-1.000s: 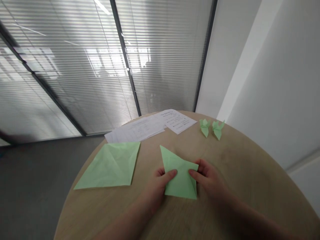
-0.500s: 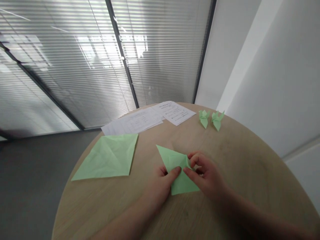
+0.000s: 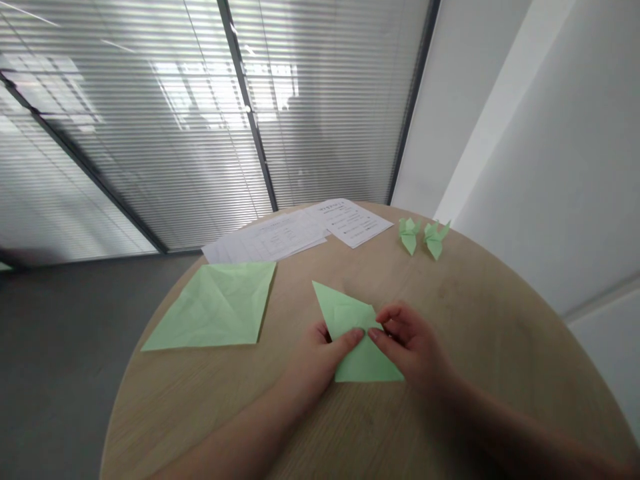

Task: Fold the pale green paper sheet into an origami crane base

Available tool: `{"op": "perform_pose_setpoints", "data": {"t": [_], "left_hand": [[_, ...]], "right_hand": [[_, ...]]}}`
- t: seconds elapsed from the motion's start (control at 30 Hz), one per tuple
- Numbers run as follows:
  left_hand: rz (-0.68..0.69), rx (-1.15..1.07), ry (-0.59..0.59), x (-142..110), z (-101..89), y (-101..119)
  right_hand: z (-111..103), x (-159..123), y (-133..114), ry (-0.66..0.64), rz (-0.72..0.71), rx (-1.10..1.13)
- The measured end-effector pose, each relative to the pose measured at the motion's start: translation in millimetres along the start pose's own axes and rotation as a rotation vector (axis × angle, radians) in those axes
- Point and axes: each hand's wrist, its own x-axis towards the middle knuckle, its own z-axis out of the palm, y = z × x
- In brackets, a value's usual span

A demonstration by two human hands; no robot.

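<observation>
A partly folded sheet of green origami paper (image 3: 357,360) is held between my hands above the near part of the table. My left hand (image 3: 327,353) grips its left side, thumb flat on top and fingers underneath. At the right edge my right hand (image 3: 410,343) pinches the paper with thumb and forefinger, close to the left thumb's tip. One corner of the sheet points up and to the left, and its lower edge runs nearly level. The fingers under the paper are hidden.
A larger green paper sheet (image 3: 220,310) with creases lies at the left. Printed white pages (image 3: 350,227) overlap at the back of the round wooden table (image 3: 480,333). Two folded green paper cranes (image 3: 409,235) sit at the back right. Blinds and a white wall stand behind.
My right thumb and forefinger have closed nearer together at the paper's right edge. The paper has turned slightly, and its lower edge is now more level. The view has shifted a little.
</observation>
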Motion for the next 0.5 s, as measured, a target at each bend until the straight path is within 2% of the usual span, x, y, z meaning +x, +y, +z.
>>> {"op": "perform_pose_setpoints", "data": {"t": [0.2, 0.33, 0.5], "left_hand": [[-0.013, -0.009, 0.023, -0.7, -0.4, 2.8], [-0.012, -0.023, 0.080, -2.5, 1.0, 4.9], [0.027, -0.014, 0.133, -3.5, 2.7, 6.8]], "right_hand": [[1.7, 0.1, -10.0, 0.059, -0.024, 0.116], [-4.3, 4.9, -16.0, -0.050, 0.147, 0.104], [-4.4, 7.0, -17.6, -0.158, 0.256, 0.110]]}}
